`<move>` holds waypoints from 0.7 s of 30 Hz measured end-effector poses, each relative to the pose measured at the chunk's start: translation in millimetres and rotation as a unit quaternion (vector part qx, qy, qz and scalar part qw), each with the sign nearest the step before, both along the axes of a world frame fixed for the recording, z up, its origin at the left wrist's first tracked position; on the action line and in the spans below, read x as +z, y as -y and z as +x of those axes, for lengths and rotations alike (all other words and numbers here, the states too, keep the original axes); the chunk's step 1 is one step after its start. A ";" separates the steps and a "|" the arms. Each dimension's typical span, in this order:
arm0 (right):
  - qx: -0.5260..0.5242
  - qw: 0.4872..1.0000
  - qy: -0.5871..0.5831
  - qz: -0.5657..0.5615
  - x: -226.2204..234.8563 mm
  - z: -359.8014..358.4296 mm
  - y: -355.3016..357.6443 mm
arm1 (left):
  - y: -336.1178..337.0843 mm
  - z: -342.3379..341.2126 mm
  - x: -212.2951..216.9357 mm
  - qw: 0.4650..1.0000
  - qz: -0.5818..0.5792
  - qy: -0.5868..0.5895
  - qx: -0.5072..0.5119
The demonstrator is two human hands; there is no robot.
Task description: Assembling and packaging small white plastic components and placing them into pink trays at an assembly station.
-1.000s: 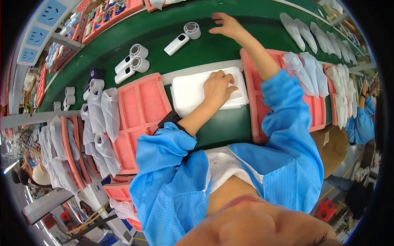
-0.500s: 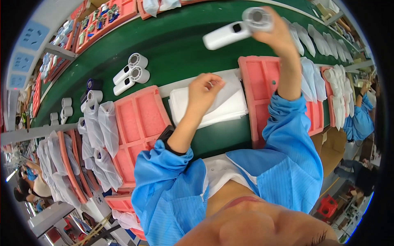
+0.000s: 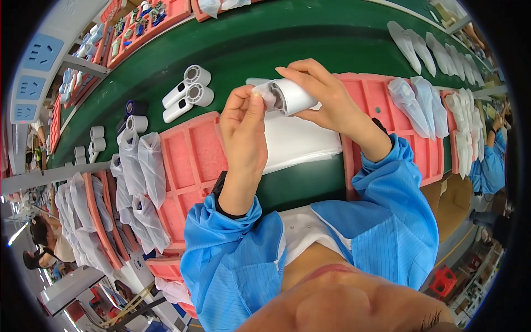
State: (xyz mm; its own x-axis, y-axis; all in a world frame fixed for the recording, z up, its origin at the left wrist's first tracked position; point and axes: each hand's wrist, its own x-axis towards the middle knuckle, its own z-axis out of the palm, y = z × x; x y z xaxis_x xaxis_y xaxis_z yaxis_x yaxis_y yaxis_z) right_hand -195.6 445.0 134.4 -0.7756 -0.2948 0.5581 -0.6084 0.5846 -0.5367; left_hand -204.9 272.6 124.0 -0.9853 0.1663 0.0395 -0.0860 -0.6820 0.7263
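Observation:
My right hand (image 3: 326, 91) is wrapped round the barrel of a white handheld fan (image 3: 298, 96) with a hair-dryer-like shape. Its open end points left, towards my left hand (image 3: 246, 130). Between the left thumb and fingers I pinch a small translucent piece, like thin film (image 3: 266, 96), at the fan's open end; whether it is attached there I cannot tell. The handle is mostly hidden behind my hands. Below them lies a stack of white sheets (image 3: 301, 145).
Pink foam trays (image 3: 191, 146) flank the stack on both sides. Two white fans (image 3: 188, 99) lie on the green bench at the left, with wrapped ones (image 3: 149, 166) nearer. More wrapped pieces (image 3: 423, 105) line the right side. A co-worker's blue sleeve (image 3: 489, 169) shows at far right.
My right hand has brought the fan from the far right to above the sheets. The left hand has risen to meet it and now pinches the translucent piece at its end.

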 end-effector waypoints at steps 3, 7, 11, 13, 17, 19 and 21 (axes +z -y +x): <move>-0.015 0.999 -0.032 0.035 -1.3 -0.1 7.1 | 2.2 4.6 -7.9 0.989 -0.125 -0.067 0.040; -0.064 0.992 -0.091 0.065 -3.8 -4.1 6.5 | -17.7 16.9 -13.9 0.791 -0.386 -0.417 0.227; -0.124 0.987 -0.084 0.056 -3.7 -0.1 0.8 | -22.3 22.5 -17.6 0.800 -0.372 -0.406 0.239; -0.142 0.988 -0.061 0.024 -7.4 -2.6 1.5 | -17.5 19.2 -7.0 0.787 -0.389 -0.410 0.248; -0.207 0.977 -0.054 -0.004 -20.9 1.7 4.3 | -11.8 10.7 -2.6 0.836 -0.399 -0.339 0.165; -0.173 0.982 0.022 -0.078 -22.7 5.4 3.2 | -3.6 3.8 0.3 0.818 -0.413 -0.373 0.144; -0.155 0.980 0.060 -0.114 -22.4 6.6 2.5 | 5.3 -2.0 3.5 0.778 -0.439 -0.439 0.093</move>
